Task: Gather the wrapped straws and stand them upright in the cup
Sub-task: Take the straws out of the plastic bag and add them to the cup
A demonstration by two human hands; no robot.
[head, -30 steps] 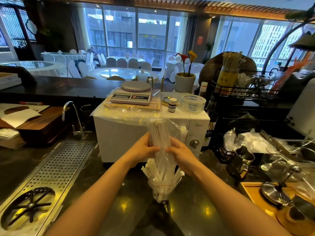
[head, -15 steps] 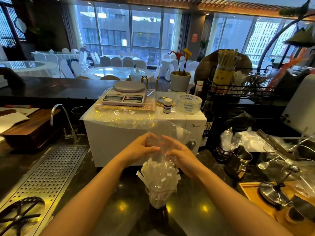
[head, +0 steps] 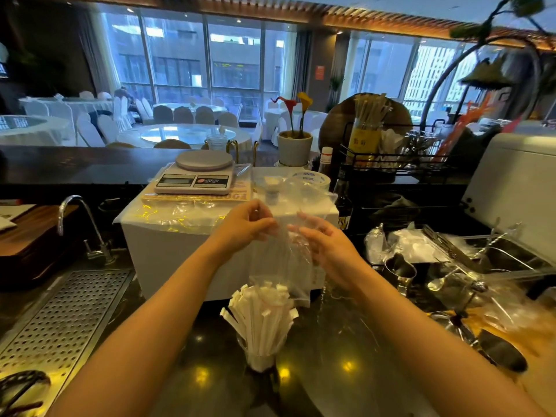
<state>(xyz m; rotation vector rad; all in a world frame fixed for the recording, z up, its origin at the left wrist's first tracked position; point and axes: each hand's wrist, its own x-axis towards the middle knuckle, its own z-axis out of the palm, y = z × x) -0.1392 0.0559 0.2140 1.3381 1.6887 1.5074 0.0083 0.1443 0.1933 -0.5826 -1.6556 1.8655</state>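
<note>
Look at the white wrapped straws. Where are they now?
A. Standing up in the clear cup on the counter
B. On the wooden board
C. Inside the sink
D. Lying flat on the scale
A: the wrapped straws fan upright out of the clear cup on the dark counter, below the clear plastic bag both hands hold.

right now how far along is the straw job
Mostly done: the wrapped straws stand upright, fanned out, in the clear cup on the dark counter. In hand: the left hand and right hand pinch the clear plastic bag above the straw tops. Left: get the bag fully clear and set it aside.
</note>
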